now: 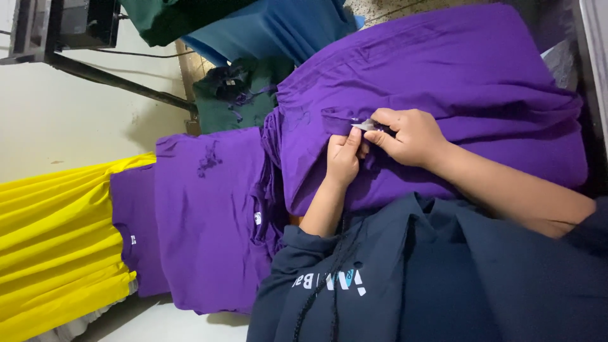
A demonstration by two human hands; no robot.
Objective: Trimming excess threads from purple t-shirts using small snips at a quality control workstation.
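A large purple garment (pixel 443 69) lies spread in front of me. My left hand (pixel 344 157) pinches a fold of its cloth near a seam. My right hand (pixel 410 136) is just beside it, fingers closed on a small silvery thing (pixel 363 125) pressed against the same spot; I cannot tell what kind of tool or tag it is. The two hands touch at the fingertips. My dark navy hooded top (pixel 443 272) with its cord fills the lower right.
A stack of purple shirts (pixel 209 221) lies to the left, with loose thread bits on top. Yellow cloth (pixel 57 247) is at the far left. Green cloth (pixel 244 95) and blue cloth (pixel 278 28) lie at the top. A dark metal frame (pixel 95 73) stands at the upper left.
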